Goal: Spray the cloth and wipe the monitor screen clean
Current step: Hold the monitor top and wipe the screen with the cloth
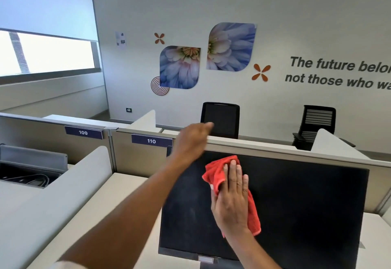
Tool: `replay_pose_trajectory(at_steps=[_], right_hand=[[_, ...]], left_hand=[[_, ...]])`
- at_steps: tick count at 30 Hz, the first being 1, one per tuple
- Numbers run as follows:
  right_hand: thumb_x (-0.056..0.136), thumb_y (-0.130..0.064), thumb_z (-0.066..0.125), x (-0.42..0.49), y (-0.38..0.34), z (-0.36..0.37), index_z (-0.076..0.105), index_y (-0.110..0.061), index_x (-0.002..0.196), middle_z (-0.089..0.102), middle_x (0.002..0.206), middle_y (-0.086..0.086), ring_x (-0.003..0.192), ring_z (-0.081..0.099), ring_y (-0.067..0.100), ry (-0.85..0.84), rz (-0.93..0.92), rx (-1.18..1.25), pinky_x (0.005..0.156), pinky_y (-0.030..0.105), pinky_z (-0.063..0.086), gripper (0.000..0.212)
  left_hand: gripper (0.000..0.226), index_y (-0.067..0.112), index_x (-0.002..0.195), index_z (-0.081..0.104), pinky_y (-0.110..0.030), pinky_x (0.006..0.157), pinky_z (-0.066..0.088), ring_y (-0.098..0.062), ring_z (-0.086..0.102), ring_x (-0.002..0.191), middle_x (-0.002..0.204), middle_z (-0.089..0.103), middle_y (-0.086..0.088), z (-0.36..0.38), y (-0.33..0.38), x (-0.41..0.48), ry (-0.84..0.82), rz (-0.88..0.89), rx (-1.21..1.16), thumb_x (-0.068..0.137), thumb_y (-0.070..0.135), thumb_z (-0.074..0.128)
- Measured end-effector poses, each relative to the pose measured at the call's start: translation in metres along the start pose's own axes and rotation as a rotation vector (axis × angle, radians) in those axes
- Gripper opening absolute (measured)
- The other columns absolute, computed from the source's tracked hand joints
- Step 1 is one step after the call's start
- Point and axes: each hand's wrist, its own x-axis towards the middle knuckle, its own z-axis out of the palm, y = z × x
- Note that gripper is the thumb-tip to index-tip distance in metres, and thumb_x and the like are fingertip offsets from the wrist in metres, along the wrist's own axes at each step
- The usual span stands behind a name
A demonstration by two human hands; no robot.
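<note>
Bare forearms; ring (238, 183) on right hand (231, 203).

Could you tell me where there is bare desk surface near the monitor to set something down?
The desk is bare left of the monitor, between it and the rounded divider panel. A narrow strip shows at the monitor's right edge. The screen itself is crowded: the right hand presses the red cloth, the left hand at its top corner.

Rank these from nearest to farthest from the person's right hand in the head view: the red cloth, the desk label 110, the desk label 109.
1. Red cloth: pressed under the right hand on the screen.
2. Label 110: on the partition, up and left.
3. Label 109: further left along the same partition.
</note>
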Motion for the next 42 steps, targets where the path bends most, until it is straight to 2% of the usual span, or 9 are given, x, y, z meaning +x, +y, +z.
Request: replay_pose_trajectory(at_steps=[2, 5, 12, 17, 21, 28, 33, 39, 42], right_hand=[[0.096, -0.035, 0.046, 0.0, 0.011, -0.003, 0.022, -0.003, 0.152, 0.013, 0.161, 0.021, 0.149, 0.013, 0.037, -0.009, 0.048, -0.027, 0.12, 0.054, 0.013, 0.069], [0.096, -0.035, 0.046, 0.008, 0.018, -0.008, 0.025, -0.003, 0.15, 0.016, 0.159, 0.025, 0.147, 0.018, 0.042, -0.015, 0.148, -0.056, 0.119, 0.058, 0.014, 0.066], [0.101, -0.041, 0.032, 0.024, 0.017, -0.012, 0.015, -0.002, 0.153, 0.012, 0.16, 0.025, 0.148, 0.012, 0.042, 0.056, 0.316, -0.025, 0.12, 0.057, 0.011, 0.067], [0.1, -0.042, 0.03, 0.029, 0.007, 0.0, 0.016, 0.0, 0.152, 0.012, 0.16, 0.025, 0.148, 0.011, 0.041, 0.082, 0.336, -0.012, 0.119, 0.055, 0.018, 0.068], [0.101, -0.037, 0.034, 0.035, -0.02, 0.012, 0.019, 0.004, 0.151, 0.014, 0.158, 0.03, 0.147, 0.013, 0.044, 0.09, 0.362, -0.003, 0.118, 0.056, 0.023, 0.067], [0.096, -0.03, 0.043, 0.041, -0.1, 0.034, 0.016, 0.0, 0.152, 0.016, 0.158, 0.024, 0.148, 0.014, 0.04, 0.001, 0.09, 0.032, 0.121, 0.049, 0.013, 0.068], [0.092, -0.026, 0.058, 0.031, -0.121, 0.044, 0.019, -0.006, 0.153, 0.018, 0.161, 0.014, 0.148, 0.015, 0.03, -0.127, -0.157, -0.019, 0.123, 0.045, 0.01, 0.075], [0.094, -0.036, 0.055, 0.012, -0.091, 0.039, 0.014, -0.011, 0.155, 0.013, 0.163, 0.009, 0.151, 0.009, 0.026, -0.241, -0.439, -0.115, 0.12, 0.044, 0.012, 0.077], [0.097, -0.035, 0.05, -0.01, -0.075, 0.04, 0.009, -0.013, 0.156, 0.007, 0.164, 0.006, 0.152, 0.001, 0.024, -0.326, -0.591, -0.129, 0.12, 0.043, 0.011, 0.075]], left_hand=[[0.049, 0.017, 0.103, 0.071, -0.034, 0.087, 0.042, -0.026, 0.059, 0.106, 0.114, 0.069, -0.01, -0.019, -0.045, -0.004, 0.119, -0.202, -0.161, 0.099, 0.051, 0.036], [0.045, 0.02, 0.1, 0.069, -0.037, 0.09, 0.043, -0.025, 0.058, 0.108, 0.11, 0.066, -0.007, -0.023, -0.082, -0.019, 0.075, -0.434, -0.511, 0.1, 0.05, 0.036], [0.052, 0.017, 0.116, 0.067, -0.049, 0.098, 0.046, -0.025, 0.061, 0.109, 0.114, 0.069, -0.007, -0.01, -0.101, -0.034, -0.087, -0.589, -0.917, 0.096, 0.057, 0.039], [0.041, 0.024, 0.096, 0.07, -0.033, 0.068, 0.049, -0.018, 0.067, 0.093, 0.089, 0.076, 0.004, -0.004, -0.112, -0.03, -0.1, -0.585, -0.985, 0.095, 0.057, 0.044], [0.051, 0.027, 0.089, 0.078, -0.026, 0.062, 0.052, -0.012, 0.072, 0.085, 0.094, 0.076, 0.002, 0.005, -0.122, -0.026, -0.126, -0.574, -1.032, 0.093, 0.063, 0.042], [0.054, 0.015, 0.088, 0.079, -0.033, 0.072, 0.056, -0.025, 0.072, 0.091, 0.098, 0.075, -0.013, 0.005, -0.128, -0.023, -0.196, -0.579, -1.109, 0.092, 0.059, 0.048], [0.054, 0.015, 0.076, 0.08, -0.027, 0.057, 0.057, -0.022, 0.074, 0.072, 0.082, 0.076, -0.01, -0.007, -0.142, -0.025, -0.276, -0.587, -1.049, 0.094, 0.055, 0.048], [0.064, 0.004, 0.12, 0.064, -0.046, 0.1, 0.048, -0.033, 0.063, 0.11, 0.116, 0.068, -0.019, -0.021, -0.135, -0.022, -0.396, -0.556, -0.974, 0.095, 0.059, 0.041], [0.062, 0.011, 0.125, 0.06, -0.044, 0.103, 0.045, -0.029, 0.061, 0.115, 0.121, 0.068, -0.012, -0.017, -0.134, -0.023, -0.402, -0.537, -1.005, 0.096, 0.06, 0.035]])
